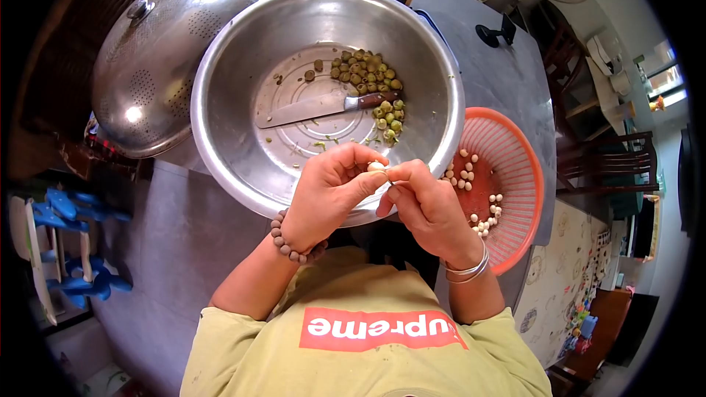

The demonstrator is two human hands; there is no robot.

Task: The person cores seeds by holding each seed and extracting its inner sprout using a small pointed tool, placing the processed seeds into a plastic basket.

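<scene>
Pinched in the fingertips of the left hand (327,187): one small pale seed (376,167), above the near side of the metal basin (456,103). Fingers of the right hand (426,206) drawn narrow against the same seed; cannot tell of any further hold there. Probably light, firm and smooth, slippery if damp, easily nicked; best taken lightly around the widest part. Inside the basin: green-brown pods (358,73) beside a flat-lying knife (305,111). Inside the orange basket (518,191): loose seeds (469,175), in scattered groups
</scene>
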